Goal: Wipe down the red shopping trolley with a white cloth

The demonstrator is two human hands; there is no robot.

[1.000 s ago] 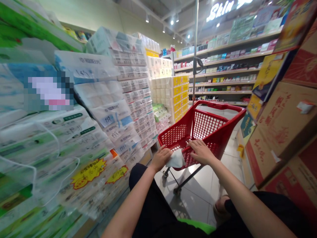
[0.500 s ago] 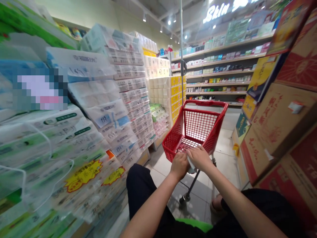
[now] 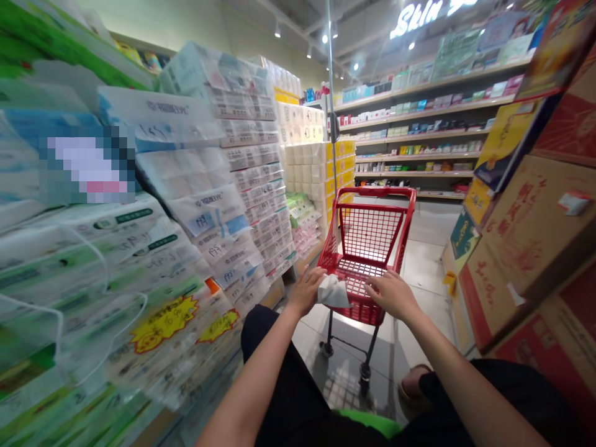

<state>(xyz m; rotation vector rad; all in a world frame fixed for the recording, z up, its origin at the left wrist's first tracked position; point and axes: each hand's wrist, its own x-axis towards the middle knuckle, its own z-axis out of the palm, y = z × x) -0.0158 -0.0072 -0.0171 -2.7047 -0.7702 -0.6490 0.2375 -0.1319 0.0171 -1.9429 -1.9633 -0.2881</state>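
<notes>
A red plastic shopping cart (image 3: 370,233) stands on the aisle floor straight ahead of me, its basket holding nothing I can see. My left hand (image 3: 306,290) is closed on a crumpled white cloth (image 3: 333,292) and rests at the cart's near rim. My right hand (image 3: 392,293) lies on the same rim to the right, fingers curled over the edge. A thin metal pole (image 3: 331,124) rises from the cart's far side.
Stacked packs of toilet paper and tissue (image 3: 186,205) wall the left side of the aisle. Cardboard boxes (image 3: 526,236) line the right. Shelves of small goods (image 3: 419,130) cross the far end. Grey floor tiles (image 3: 421,267) run past the cart.
The cart has swung from angled right to pointing straight down the aisle. My hands have spread apart on its rim, and the white cloth shows again in my left hand.
</notes>
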